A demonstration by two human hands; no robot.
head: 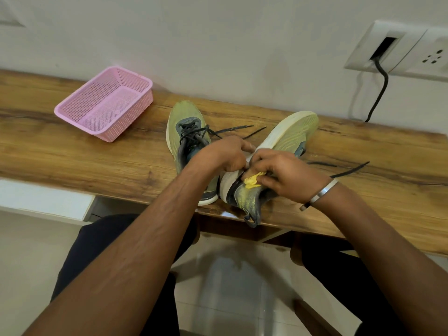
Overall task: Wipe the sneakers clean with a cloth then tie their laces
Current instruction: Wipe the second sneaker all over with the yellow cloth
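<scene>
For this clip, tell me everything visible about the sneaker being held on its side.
The tipped sneaker is lime-green mesh with grey heel trim and a thick white midsole. It lies on its side on the wooden table, sole facing left, toe toward the wall, heel pull-loop at the table's front edge. Its dark laces trail loose, untied. The left hand grips the midsole; the right hand presses a yellow cloth near the heel collar.
</scene>
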